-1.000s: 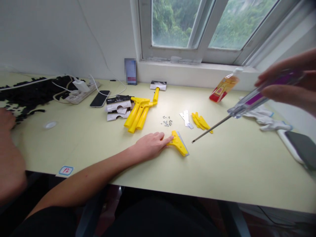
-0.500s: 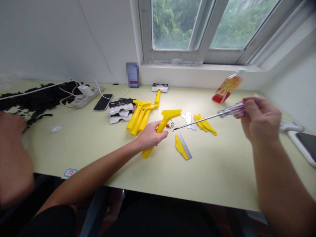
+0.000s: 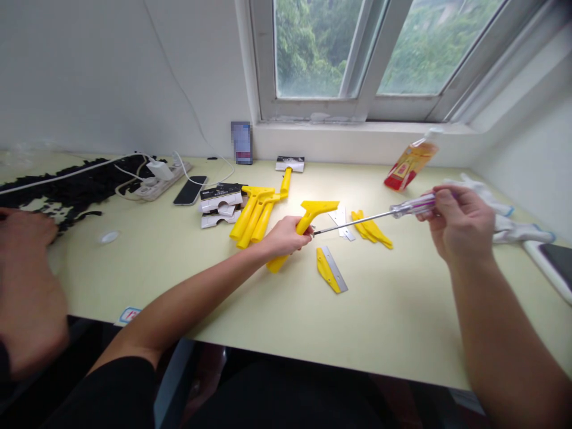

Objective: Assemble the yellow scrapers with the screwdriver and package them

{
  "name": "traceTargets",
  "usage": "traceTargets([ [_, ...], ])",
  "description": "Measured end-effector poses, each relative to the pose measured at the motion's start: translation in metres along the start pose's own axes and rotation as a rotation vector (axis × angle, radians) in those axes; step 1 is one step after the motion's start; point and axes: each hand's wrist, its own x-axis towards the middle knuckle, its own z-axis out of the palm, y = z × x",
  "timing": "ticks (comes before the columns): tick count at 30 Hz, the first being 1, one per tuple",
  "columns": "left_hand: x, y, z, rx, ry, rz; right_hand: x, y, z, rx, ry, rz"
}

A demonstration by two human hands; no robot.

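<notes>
While the yellow scraper handle (image 3: 277, 264) is slanting up over the table (image 3: 402, 322), its wide head pointing away from me, my left hand (image 3: 289, 235) is gripping it partway along, fingers closed around it. My right hand (image 3: 465, 220) is clamping the clear-and-purple grip of the screwdriver (image 3: 411, 206), and the long shaft is reaching leftward, its dark tip ending right by my left fingertips — something small and metallic is showing there, too tiny for me to make out. Just nearer to me, the yellow cover piece (image 3: 325, 271) is lying flat with a steel blade (image 3: 337, 273) along its right edge. Beyond the screwdriver shaft, loose blades (image 3: 343, 229) are crossing one another, and yellow pieces (image 3: 373, 229) are lying in a bunch beside them. To the left of the scraper, a group of yellow handles (image 3: 250, 220) is resting next to black-and-white boxes (image 3: 221, 196), and another yellow handle (image 3: 286, 182) is stretching towards a small printed sleeve (image 3: 290, 164). Farther left, a dark phone (image 3: 190, 190) is lying near the power strip (image 3: 154, 187), with a heap of black pieces (image 3: 93, 185) behind — and another person's arm (image 3: 31, 286) is resting at the left edge. Over on the right, an orange-and-red bottle (image 3: 411, 165) is standing near the window wall, and pale gloves (image 3: 513, 229) are lying past my right hand.
</notes>
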Motion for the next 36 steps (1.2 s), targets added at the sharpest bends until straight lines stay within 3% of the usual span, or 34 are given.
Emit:
traceTargets([
  [12,0.009,0.009,0.005,0.006,-0.064,-0.028,-0.002,0.003,-0.008,-0.008,0.035,-0.002],
  [18,0.025,0.007,0.002,0.516,0.089,0.044,0.003,0.007,-0.024,-0.132,0.121,-0.081],
  [23,0.043,0.002,0.002,0.641,0.134,0.037,0.007,0.010,-0.036,-0.283,0.189,-0.122],
  [30,0.044,0.006,-0.010,0.639,0.145,0.002,0.012,0.007,-0.044,-0.280,0.249,-0.183],
  [36,0.032,0.022,-0.020,0.573,0.144,-0.032,0.021,0.007,-0.059,-0.260,0.395,-0.249],
])
